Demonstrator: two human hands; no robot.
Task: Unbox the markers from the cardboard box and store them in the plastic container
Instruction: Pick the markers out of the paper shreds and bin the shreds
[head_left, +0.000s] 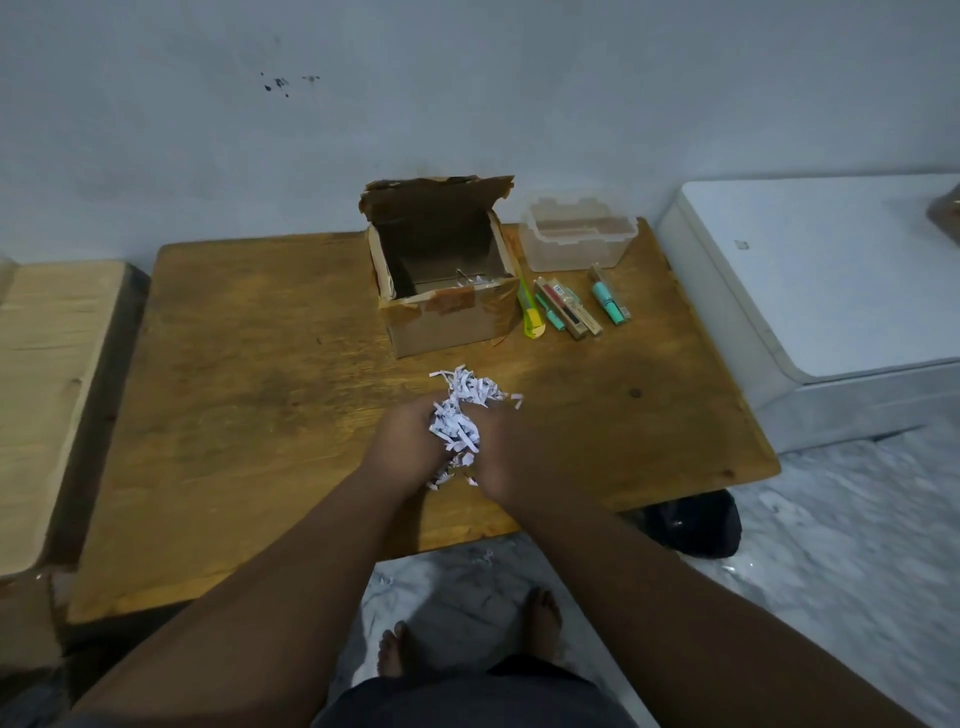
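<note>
An open cardboard box stands at the back of the wooden table, its flap up against the wall. To its right sits a clear plastic container, lid off and empty as far as I can see. Between and in front of them lie several markers, some teal, some in packaging, and one more teal marker apart to the right. My left hand and my right hand are cupped together around a wad of white shredded paper above the table's near middle.
A yellow-green utility knife lies beside the box. A white appliance stands to the right of the table, a light wooden bench to the left. A dark bag lies on the floor. My bare feet show below.
</note>
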